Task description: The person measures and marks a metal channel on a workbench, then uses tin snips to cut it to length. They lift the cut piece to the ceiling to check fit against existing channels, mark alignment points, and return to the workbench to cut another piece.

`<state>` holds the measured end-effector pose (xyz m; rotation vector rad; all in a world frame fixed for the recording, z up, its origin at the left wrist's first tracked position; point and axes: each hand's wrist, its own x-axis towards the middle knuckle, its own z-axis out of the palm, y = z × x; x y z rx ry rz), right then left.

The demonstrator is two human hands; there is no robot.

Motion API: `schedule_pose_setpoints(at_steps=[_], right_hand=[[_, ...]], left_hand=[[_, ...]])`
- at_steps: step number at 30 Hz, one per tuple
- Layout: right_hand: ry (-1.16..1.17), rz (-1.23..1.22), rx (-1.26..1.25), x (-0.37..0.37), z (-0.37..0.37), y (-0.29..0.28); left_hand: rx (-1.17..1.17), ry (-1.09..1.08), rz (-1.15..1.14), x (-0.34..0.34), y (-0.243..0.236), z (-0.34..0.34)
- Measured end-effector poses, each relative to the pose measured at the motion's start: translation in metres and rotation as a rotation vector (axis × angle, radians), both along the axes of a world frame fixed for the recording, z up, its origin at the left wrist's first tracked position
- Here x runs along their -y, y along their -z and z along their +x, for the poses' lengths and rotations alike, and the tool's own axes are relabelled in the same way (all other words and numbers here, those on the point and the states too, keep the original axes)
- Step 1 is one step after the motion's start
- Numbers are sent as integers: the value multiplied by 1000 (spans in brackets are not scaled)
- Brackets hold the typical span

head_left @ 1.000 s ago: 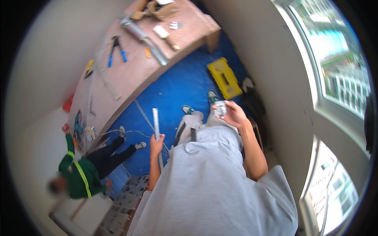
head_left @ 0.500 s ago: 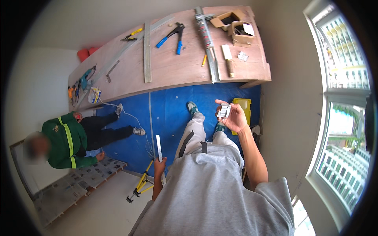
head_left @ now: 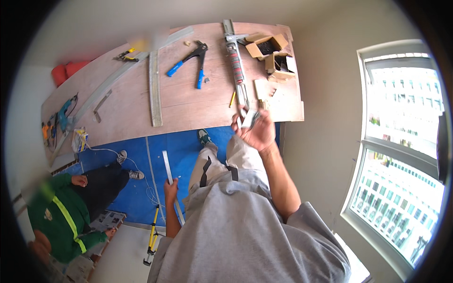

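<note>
My left hand is low, closed around a long, narrow pale strip that points up toward the table. My right hand is at the table's front edge, palm up, fingers curled around a small silvery metal piece. Just beyond it on the wooden table lie a tubular applicator gun on a metal channel, a yellow pencil and a pale wooden-looking piece. Blue-handled pliers-like tool and open cardboard boxes are farther back.
A co-worker in green with reflective bands is at left. Power tools, metal strips and red rolls sit behind. A yellow tripod, cables and blue floor covering are below. A window is right.
I have moved closer to the table, now more squarely in view. My right hand with the metal piece has risen to its front edge. The co-worker's raised hand has come down toward the body.
</note>
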<state>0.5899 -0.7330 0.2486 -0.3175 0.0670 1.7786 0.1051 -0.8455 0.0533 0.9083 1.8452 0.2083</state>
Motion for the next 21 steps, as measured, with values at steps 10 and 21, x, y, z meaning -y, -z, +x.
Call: schedule_pose_setpoints(at_steps=[10,21], right_hand=[[361,-119,327,-53,206,-11],[-159,-32,771,-181,361,256]], left_hand=[[-85,-56,168,-92,-37,59],[-369,-207,36,23,-65,176]])
